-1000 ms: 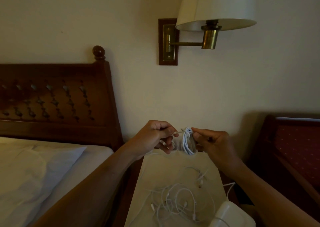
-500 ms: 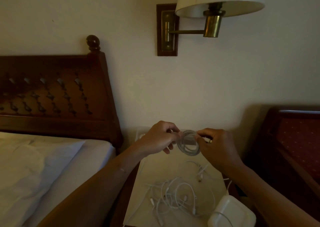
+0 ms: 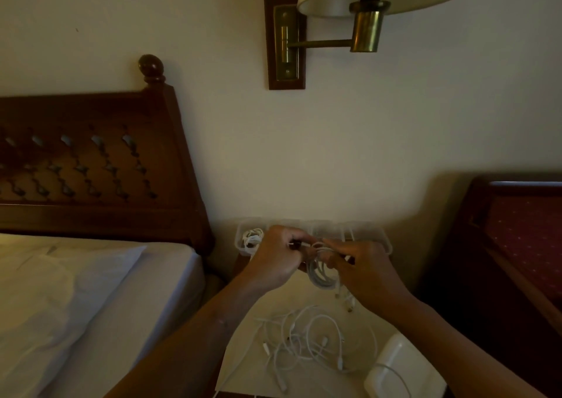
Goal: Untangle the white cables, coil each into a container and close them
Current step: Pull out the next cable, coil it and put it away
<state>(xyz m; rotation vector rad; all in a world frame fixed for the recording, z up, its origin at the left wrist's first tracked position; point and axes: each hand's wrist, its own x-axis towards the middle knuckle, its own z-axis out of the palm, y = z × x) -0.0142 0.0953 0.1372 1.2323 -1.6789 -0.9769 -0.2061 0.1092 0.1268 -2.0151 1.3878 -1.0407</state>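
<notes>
my left hand point(image 3: 275, 256) and right hand point(image 3: 362, 271) both pinch a coiled white cable point(image 3: 322, 276) between them. the tangled cables point(image 3: 307, 343) lie on the worktop point(image 3: 292, 297) below my hands, clear containers point(image 3: 369, 234) just beyond.

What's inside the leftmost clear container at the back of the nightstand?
A coiled white cable lies in the leftmost container. The left hand, gripping another cable coil, covers its right side, so anything else inside is hidden.
</notes>
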